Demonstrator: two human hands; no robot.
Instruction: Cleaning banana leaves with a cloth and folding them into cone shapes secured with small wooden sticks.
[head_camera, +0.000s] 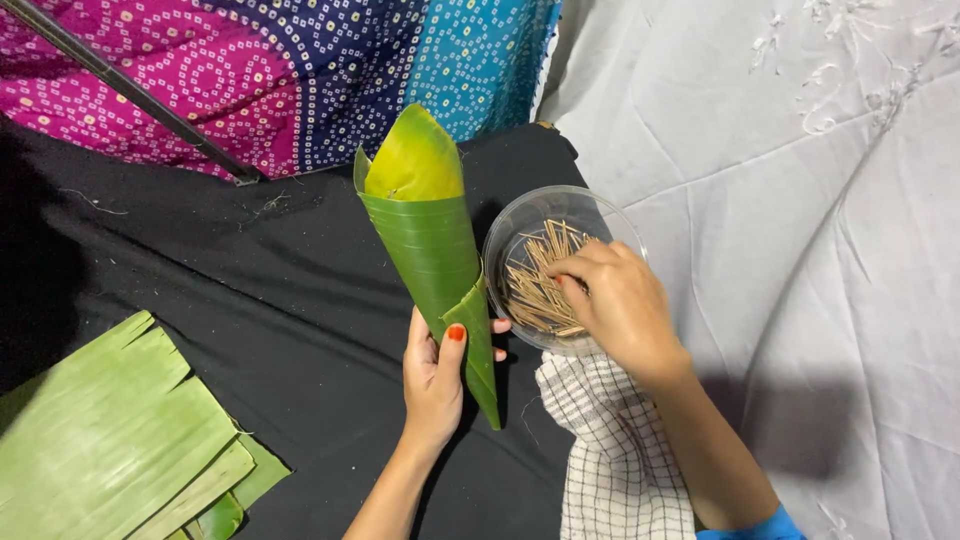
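My left hand (436, 375) grips a green banana leaf rolled into a cone (432, 238), holding it by its narrow lower end with the wide mouth pointing away from me. The thumb presses the leaf's overlapping edge. My right hand (618, 300) reaches into a clear round bowl (523, 222) filled with several thin wooden toothpicks (532, 280). Its fingertips are pinched down among the sticks; whether one is held is hidden.
A stack of flat banana leaf pieces (110, 440) lies at the lower left on the black cloth (280, 300). A checked white towel (610, 450) lies under my right wrist. White fabric (800, 200) covers the right side, patterned pink and blue fabric (300, 70) the top.
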